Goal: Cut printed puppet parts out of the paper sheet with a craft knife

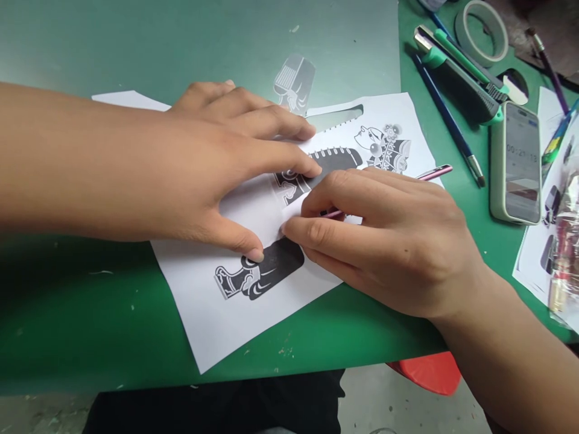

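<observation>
A white paper sheet (pixel 217 337) printed with black-and-white figures lies at a slant on the green table. My left hand (pixel 235 138) rests spread over its upper left part, fingertips on the paper and thumb beside a dark printed figure (pixel 275 271). Near the sheet's middle, my right hand (pixel 384 235) is closed around a slim pink pen-shaped tool (pixel 436 173); its tip is hidden under the fingers. An opening shows green through the sheet's upper part. Just beyond my left fingers lies a grey printed cut-out (pixel 295 83).
On the right are a utility knife (pixel 465 84), a paintbrush (pixel 447 117), a tape roll (pixel 481 31) and a phone (pixel 515 163) showing a timer. Further right lie more printed sheets (pixel 529 265) and a clear plastic packet (pixel 567 253). A red stool (pixel 427 371) stands below the table edge.
</observation>
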`<state>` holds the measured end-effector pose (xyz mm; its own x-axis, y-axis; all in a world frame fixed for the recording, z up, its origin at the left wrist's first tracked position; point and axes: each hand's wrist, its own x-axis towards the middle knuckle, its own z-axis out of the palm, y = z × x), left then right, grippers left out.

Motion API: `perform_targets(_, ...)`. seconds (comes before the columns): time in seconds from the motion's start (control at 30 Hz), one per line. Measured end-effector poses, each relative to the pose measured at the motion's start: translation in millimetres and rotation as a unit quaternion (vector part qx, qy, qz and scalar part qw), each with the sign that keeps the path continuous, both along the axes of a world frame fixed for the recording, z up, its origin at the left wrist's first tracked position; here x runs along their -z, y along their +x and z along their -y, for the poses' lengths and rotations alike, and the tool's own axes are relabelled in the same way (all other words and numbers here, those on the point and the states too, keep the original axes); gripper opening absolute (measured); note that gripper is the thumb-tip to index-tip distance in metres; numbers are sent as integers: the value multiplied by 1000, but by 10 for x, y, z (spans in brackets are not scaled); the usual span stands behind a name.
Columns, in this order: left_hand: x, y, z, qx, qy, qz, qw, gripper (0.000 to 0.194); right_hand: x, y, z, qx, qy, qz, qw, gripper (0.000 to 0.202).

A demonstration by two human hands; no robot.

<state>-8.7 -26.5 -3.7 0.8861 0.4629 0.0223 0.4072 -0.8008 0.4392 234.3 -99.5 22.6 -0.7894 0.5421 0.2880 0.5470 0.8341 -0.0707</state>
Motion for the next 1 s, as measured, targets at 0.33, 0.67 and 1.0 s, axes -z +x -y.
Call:
perform_targets(0.33, -7, 15, -7, 16, 32, -1, 999, 74, -5, 10, 5, 11, -2, 3, 1000, 27)
perform_targets(0.67, -3, -13, -1, 16, 44, 6, 999, 71, -23, 21, 21, 22, 4, 14, 1000, 26)
perform_targets(1.0, 13, 7, 9, 23, 29, 19, 999, 73, -12, 33, 24, 30, 2, 0, 1000, 28)
